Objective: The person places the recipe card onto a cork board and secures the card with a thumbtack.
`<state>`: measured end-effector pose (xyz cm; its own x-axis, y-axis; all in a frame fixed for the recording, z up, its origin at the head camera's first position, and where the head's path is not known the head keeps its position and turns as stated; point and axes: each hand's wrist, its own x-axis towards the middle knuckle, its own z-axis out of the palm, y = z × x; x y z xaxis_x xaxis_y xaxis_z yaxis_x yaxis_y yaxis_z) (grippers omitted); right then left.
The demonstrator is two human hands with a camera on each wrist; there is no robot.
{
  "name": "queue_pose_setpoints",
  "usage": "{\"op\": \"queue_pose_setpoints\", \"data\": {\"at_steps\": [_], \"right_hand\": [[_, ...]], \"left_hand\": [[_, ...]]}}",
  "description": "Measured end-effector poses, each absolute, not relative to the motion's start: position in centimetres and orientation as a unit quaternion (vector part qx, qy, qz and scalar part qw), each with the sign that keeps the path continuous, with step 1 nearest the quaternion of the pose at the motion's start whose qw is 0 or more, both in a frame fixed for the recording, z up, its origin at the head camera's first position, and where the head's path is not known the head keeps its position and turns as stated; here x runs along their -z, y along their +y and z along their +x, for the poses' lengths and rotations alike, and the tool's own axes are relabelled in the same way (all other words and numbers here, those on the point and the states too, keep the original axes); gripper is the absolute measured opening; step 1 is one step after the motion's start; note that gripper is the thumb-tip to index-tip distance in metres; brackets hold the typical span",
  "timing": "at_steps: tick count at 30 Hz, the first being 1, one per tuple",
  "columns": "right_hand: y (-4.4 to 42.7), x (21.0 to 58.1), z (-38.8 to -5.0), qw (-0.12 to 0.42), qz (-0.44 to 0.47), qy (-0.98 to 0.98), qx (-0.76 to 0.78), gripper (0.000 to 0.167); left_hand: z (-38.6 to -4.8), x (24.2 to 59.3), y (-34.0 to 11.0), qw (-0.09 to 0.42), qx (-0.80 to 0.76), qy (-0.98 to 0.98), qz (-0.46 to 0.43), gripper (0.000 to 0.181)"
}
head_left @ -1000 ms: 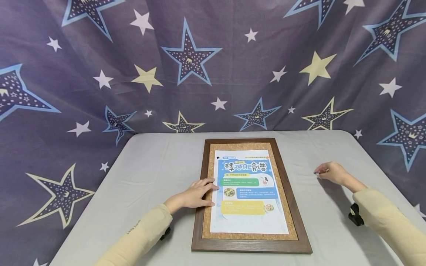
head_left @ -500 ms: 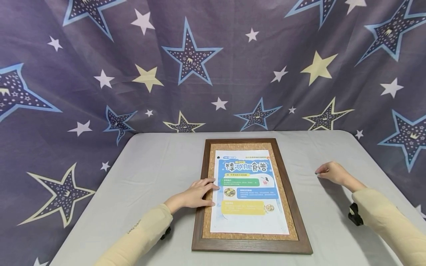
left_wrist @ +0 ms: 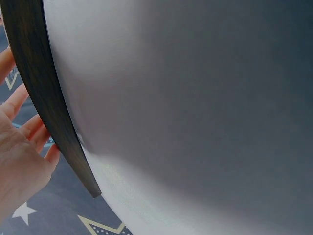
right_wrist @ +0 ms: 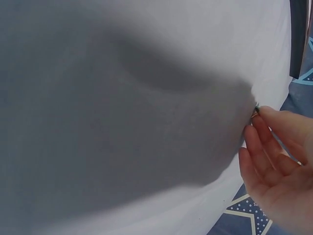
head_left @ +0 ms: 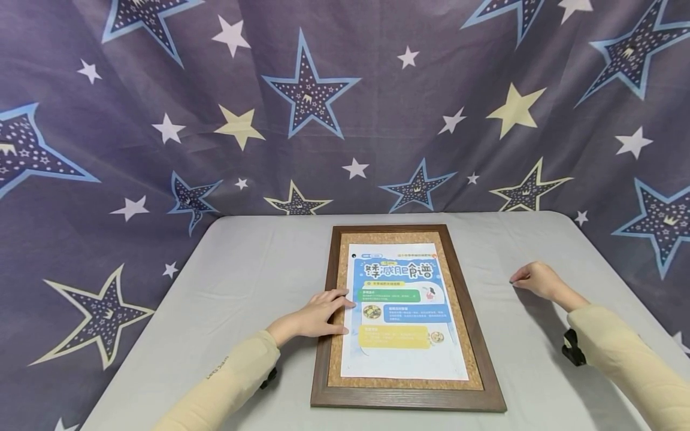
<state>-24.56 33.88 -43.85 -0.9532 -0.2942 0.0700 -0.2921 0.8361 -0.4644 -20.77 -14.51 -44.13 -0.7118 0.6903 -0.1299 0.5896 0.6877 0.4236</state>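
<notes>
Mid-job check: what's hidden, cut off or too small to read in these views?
Right wrist view: the tiny object, mostly covered by the right hand.
Head view: the fine print on the paper, too small to read.
Left wrist view: most fingertips of the left hand, hidden behind the frame; the frame itself, cut off by the top edge.

Soft, even light fills the head view, where a blurry shadow falls beside the right sleeve (head_left: 620, 353) on the tabletop (head_left: 242, 257) and small print on the sheet (head_left: 399, 364) smears, while both wrist views look dimmer, broadly shadowed, lens distortion bowing the wooden frame (left_wrist: 40, 73).
</notes>
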Motion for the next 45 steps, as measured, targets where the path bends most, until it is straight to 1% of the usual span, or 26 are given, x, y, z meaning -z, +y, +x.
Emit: {"op": "queue_pose_setpoints", "data": {"at_steps": [19, 30, 45], "right_hand": [[33.9, 43.7, -24.4, 0.017, -0.155, 0.959, 0.237, 0.007], [33.5, 43.8, -24.5, 0.007, -0.166, 0.958, 0.234, 0.005], [30.9, 42.8, -24.1, 0.04, -0.181, 0.947, 0.263, 0.007]], "left_hand": [[-20.9, 44.6, -14.6, 0.137, -0.182, 0.907, 0.353, 0.05], [-20.8, 44.5, -14.6, 0.136, -0.181, 0.908, 0.353, 0.05], [-20.9, 44.3, -14.6, 0.141, -0.179, 0.907, 0.354, 0.05]]}}
